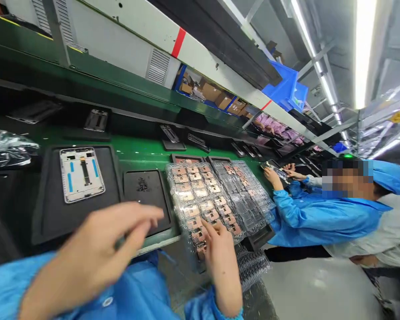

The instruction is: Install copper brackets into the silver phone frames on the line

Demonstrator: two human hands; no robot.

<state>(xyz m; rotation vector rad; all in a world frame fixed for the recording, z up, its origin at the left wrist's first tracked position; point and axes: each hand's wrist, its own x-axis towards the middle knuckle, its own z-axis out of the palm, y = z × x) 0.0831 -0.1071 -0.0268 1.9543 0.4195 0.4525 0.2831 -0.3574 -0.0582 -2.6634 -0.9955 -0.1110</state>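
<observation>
My left hand (96, 249) is over the front of the workbench, slightly blurred. Its thumb and fingers are drawn close together, and whatever may lie between them is hidden. Behind it, a white phone frame (76, 173) with blue strips and a dark ribbon cable lies on a black tray (50, 218). My right hand (220, 253) reaches down into a clear plastic blister tray (183, 195), its bent fingertips at the small copper-coloured parts (195, 222) in the pockets. I cannot make out what those fingers grip.
A smaller black tray (150, 178) holds small dark pieces. Another blister tray (243, 200) adjoins on the right. Phone frames on black trays line the green belt (133, 155) behind. Crumpled silver film (10, 149) lies far left. A co-worker in blue (306, 218) handles a phone frame at right.
</observation>
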